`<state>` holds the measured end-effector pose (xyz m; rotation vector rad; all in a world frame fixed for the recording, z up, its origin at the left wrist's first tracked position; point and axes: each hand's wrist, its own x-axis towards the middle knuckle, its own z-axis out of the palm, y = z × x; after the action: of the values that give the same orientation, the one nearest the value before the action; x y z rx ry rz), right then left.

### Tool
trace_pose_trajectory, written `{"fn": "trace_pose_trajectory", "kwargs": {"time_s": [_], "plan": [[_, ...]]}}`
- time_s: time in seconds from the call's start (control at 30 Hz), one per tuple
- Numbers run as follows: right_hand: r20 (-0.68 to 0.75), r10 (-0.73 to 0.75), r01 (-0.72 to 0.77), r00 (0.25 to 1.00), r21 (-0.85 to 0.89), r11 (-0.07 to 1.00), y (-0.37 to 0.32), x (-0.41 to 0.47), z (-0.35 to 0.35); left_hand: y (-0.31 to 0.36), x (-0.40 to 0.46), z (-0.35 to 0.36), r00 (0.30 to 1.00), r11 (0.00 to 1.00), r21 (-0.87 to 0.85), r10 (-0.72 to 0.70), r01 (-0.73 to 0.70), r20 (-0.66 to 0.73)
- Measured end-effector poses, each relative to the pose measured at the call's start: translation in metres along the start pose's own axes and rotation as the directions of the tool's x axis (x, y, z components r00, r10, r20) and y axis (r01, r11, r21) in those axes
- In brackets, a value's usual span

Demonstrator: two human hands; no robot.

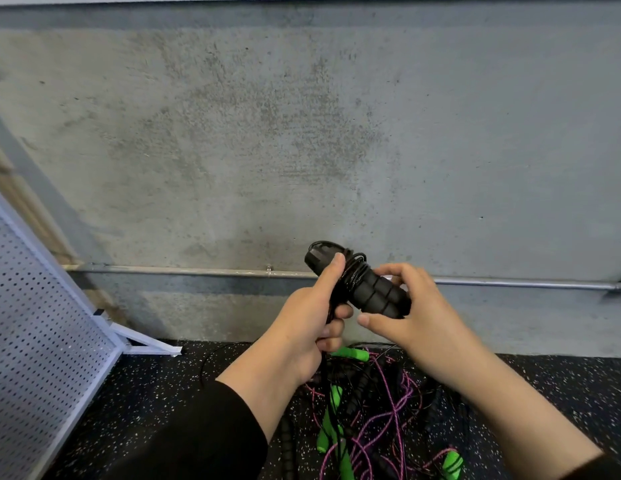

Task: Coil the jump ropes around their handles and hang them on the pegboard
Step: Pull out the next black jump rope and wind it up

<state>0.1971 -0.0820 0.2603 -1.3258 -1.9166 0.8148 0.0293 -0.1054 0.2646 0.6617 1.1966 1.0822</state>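
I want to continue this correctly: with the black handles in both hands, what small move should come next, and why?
Probably one more turn of the thin black cord around the black handles. The left hand grips the handles and a strand leading down toward the rope pile on the floor, so cord seems left to wind. The right hand holds the other end. The pegboard comes later.

No text, label, brand, number or sign can be read anywhere in the view. Nothing legible is found on the black handles [368, 289], on the pegboard [35, 327] or on the concrete wall [302, 133], and no marking can be made out on the green handles [328, 420] lying on the floor.
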Motion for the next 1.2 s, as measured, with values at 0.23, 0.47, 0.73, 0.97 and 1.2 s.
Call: {"fn": "trace_pose_trajectory", "kwargs": {"time_s": [0.23, 0.47, 0.73, 0.97, 1.2], "plan": [[0.498, 0.309, -0.586, 0.81, 0.706, 0.397, -0.01, -0.004, -0.011, 0.004, -0.001, 0.0, 0.994, 0.996, -0.001, 0.085, -0.085, 0.064], [0.533, 0.233, -0.578, 0.813, 0.783, 0.227, -0.013, -0.002, -0.013, 0.005, -0.001, -0.004, 0.993, 0.995, 0.087, 0.043, -0.053, 0.114], [0.183, 0.308, -0.317, 0.934, 0.822, 0.473, -0.004, 0.006, -0.01, -0.002, -0.004, 0.009, 0.984, 0.988, 0.154, -0.058, 0.032, 0.168], [-0.094, 0.117, -0.099, 0.989, 0.179, 0.979, 0.006, 0.007, -0.011, 0.0, 0.002, 0.001, 0.994, 0.997, 0.057, -0.055, 0.049, 0.097], [-0.083, -0.099, 0.093, 0.992, -0.075, 0.993, 0.003, 0.0, 0.008, -0.001, 0.003, 0.0, 0.993, 0.989, -0.097, -0.108, 0.112, 0.048]]}}
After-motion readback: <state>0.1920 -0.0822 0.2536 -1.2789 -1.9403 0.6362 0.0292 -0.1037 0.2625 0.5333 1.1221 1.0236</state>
